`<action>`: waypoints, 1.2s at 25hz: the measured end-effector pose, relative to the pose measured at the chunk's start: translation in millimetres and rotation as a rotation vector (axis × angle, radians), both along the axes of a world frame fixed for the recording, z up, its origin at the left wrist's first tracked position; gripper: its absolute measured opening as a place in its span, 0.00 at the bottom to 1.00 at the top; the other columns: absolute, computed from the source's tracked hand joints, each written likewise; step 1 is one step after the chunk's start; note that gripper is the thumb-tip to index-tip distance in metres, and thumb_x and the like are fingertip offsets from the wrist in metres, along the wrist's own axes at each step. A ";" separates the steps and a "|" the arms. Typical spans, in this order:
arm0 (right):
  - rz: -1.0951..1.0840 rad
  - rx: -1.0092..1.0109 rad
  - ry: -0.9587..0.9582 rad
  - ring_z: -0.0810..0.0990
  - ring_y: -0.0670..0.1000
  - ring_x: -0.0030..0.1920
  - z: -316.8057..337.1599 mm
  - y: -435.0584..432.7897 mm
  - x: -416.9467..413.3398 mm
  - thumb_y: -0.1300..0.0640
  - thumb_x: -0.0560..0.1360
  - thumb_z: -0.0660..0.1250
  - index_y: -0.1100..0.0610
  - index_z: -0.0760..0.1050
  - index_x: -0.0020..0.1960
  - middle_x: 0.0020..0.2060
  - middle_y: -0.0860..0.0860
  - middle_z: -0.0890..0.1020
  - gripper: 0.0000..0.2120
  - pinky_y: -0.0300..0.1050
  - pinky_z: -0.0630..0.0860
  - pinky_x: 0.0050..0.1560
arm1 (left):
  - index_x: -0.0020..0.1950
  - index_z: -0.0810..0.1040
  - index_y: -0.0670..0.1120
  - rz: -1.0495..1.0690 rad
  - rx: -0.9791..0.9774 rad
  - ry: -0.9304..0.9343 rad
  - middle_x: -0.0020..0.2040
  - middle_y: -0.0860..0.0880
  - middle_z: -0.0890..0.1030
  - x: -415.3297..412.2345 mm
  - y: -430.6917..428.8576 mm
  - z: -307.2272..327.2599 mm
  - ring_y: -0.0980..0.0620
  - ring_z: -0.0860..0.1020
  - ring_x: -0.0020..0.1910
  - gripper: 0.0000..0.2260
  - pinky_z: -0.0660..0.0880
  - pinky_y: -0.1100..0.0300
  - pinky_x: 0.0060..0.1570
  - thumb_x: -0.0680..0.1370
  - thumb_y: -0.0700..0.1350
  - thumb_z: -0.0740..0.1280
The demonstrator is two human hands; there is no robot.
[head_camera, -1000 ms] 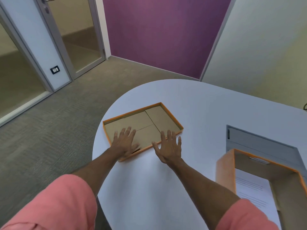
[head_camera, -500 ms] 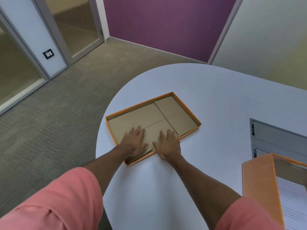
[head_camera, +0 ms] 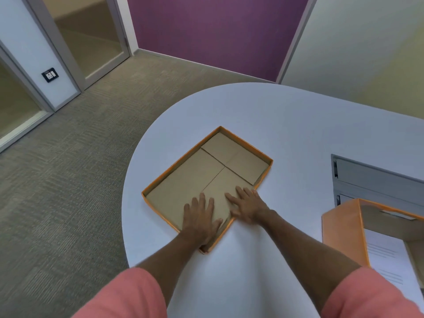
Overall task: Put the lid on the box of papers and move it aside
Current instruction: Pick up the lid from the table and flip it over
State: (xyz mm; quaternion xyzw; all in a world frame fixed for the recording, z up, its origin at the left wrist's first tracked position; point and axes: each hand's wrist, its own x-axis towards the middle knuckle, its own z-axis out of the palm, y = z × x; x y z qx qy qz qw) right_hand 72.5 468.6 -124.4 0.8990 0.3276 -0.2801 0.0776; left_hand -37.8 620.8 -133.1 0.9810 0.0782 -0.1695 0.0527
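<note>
The shallow orange-rimmed cardboard lid (head_camera: 207, 177) lies upturned on the white rounded tabletop (head_camera: 286, 125). The left hand (head_camera: 202, 220) rests flat inside it, fingers (head_camera: 202, 201) spread, gripping nothing. The right hand (head_camera: 249, 206) lies splayed over the near rim. Right of the fingers stands the open orange box of papers (head_camera: 344, 230).

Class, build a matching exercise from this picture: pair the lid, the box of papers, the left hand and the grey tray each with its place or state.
Things:
1. lid
2. box of papers
3. left hand
4. grey tray

Places or states:
A. behind the orange box, at the right
B. upside down on the table, hollow side up
C. open, white sheets showing inside
D. flat, fingers spread, over the lid's near corner

Pairs: 1-B, 2-C, 3-D, 4-A
</note>
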 end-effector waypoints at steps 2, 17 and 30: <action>0.079 -0.051 -0.001 0.45 0.59 0.80 5.3 -21.4 5.0 0.43 0.81 0.51 0.45 0.44 0.80 0.80 0.57 0.45 0.30 0.58 0.44 0.78 | 0.78 0.53 0.46 -0.049 0.038 -0.017 0.77 0.38 0.56 -4.8 -20.0 2.3 0.38 0.61 0.71 0.33 0.60 0.43 0.66 0.79 0.63 0.50; -0.952 0.458 0.010 0.63 0.63 0.73 14.2 -11.4 -10.8 0.57 0.77 0.65 0.67 0.51 0.76 0.73 0.65 0.60 0.35 0.56 0.68 0.70 | 0.78 0.51 0.39 0.350 -0.244 -0.021 0.79 0.40 0.54 72.2 81.5 17.9 0.40 0.55 0.78 0.36 0.51 0.42 0.75 0.79 0.60 0.57; -1.298 0.724 0.085 0.75 0.57 0.50 32.2 -40.3 6.8 0.72 0.74 0.57 0.65 0.66 0.65 0.58 0.63 0.76 0.20 0.47 0.72 0.44 | 0.74 0.65 0.38 0.883 -1.117 -0.038 0.69 0.39 0.72 78.9 75.5 63.6 0.42 0.72 0.66 0.36 0.68 0.51 0.58 0.80 0.65 0.45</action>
